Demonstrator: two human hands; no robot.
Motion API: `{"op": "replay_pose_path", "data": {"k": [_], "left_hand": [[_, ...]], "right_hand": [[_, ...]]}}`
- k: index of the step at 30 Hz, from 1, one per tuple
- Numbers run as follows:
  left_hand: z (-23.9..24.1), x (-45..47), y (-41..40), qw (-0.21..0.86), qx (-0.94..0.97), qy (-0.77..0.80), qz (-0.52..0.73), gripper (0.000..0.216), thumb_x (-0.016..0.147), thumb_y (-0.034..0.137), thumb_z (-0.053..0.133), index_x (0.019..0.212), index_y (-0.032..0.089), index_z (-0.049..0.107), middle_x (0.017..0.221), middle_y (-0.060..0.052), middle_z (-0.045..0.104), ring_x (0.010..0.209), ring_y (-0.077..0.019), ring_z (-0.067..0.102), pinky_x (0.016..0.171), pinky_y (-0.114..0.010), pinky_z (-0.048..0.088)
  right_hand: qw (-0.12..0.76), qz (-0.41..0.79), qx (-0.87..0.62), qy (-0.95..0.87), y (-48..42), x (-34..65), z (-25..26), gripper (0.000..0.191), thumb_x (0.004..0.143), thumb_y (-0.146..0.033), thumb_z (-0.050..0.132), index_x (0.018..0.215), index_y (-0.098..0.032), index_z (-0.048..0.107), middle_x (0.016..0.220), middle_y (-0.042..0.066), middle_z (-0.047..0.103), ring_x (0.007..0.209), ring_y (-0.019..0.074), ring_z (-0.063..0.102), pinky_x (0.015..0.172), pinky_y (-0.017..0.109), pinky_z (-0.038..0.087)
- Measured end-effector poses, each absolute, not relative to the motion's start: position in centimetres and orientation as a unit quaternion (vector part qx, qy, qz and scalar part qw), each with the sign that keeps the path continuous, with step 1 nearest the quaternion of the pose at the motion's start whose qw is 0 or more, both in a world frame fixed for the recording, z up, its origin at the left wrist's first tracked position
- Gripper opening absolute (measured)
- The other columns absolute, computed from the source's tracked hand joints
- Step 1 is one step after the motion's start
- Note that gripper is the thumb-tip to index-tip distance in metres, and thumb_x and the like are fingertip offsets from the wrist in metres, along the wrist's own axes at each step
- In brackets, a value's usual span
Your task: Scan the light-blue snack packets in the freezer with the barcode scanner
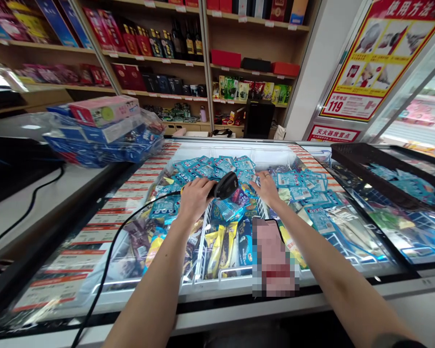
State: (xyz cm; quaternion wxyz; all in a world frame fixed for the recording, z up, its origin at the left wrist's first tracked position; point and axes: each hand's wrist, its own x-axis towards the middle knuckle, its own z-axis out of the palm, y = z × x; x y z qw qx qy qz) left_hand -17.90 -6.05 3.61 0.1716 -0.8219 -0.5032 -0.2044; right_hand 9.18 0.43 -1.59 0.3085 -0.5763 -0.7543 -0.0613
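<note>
My left hand (195,197) is closed round the handle of a black barcode scanner (225,185), whose head points right over the open chest freezer (217,285). A black cable (105,275) runs from the scanner down to the left. My right hand (265,187) reaches into the freezer with fingers spread on blue ice-cream packets (288,181). More blue packets (210,169) lie behind the scanner. A phone (271,253) rests on the freezer's front edge, its screen blurred.
Yellow and dark wrapped ice creams (223,244) fill wire baskets near the front. A plastic-wrapped stack of boxes (105,128) sits on the counter at left. A black tray (384,166) lies on the right freezer lid. Shelves of goods (159,48) line the back wall.
</note>
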Motion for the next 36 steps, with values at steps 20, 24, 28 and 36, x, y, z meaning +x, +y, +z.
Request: {"op": "replay_pose_path", "data": {"k": [20, 24, 28, 36], "left_hand": [[3.4, -16.5, -6.1, 0.148, -0.845, -0.471, -0.206, 0.037, 0.077, 0.025, 0.059, 0.114, 0.024, 0.055, 0.103, -0.008, 0.062, 0.101, -0.0261, 0.053, 0.082, -0.038, 0.040], [3.4, -15.9, -6.3, 0.143, -0.852, -0.458, -0.210, 0.038, 0.076, 0.025, 0.059, 0.114, 0.023, 0.055, 0.102, -0.008, 0.062, 0.100, -0.0256, 0.053, 0.083, -0.038, 0.040], [3.7, -15.5, -6.6, 0.142, -0.857, -0.449, -0.212, 0.039, 0.076, 0.025, 0.059, 0.115, 0.022, 0.055, 0.102, -0.007, 0.062, 0.099, -0.0256, 0.053, 0.083, -0.038, 0.041], [3.5, -14.9, -6.8, 0.131, -0.859, -0.448, -0.213, 0.039, 0.076, 0.027, 0.059, 0.115, 0.022, 0.055, 0.104, -0.009, 0.062, 0.099, -0.0253, 0.054, 0.082, -0.037, 0.041]], "right_hand": [[0.442, 0.063, -0.554, -0.703, -1.4, 11.8, -2.2, 0.072, 0.083, -0.034, 0.050, 0.145, -0.019, 0.016, 0.129, 0.014, 0.047, 0.087, 0.0172, 0.057, 0.078, 0.033, 0.049], [0.477, 0.098, -0.547, -0.681, -1.9, 11.6, -1.9, 0.067, 0.082, -0.033, 0.050, 0.142, -0.017, 0.023, 0.110, 0.010, 0.059, 0.083, 0.0171, 0.060, 0.075, 0.030, 0.050], [0.504, 0.113, -0.545, -0.660, -1.8, 11.7, -1.5, 0.055, 0.081, -0.034, 0.051, 0.132, -0.017, 0.038, 0.094, 0.006, 0.064, 0.077, 0.0166, 0.061, 0.075, 0.030, 0.049], [0.472, 0.084, -0.587, -0.652, -1.2, 12.3, -2.2, 0.025, 0.081, -0.039, 0.052, 0.096, -0.020, 0.059, 0.082, 0.003, 0.068, 0.076, 0.0184, 0.062, 0.076, 0.031, 0.047]]}}
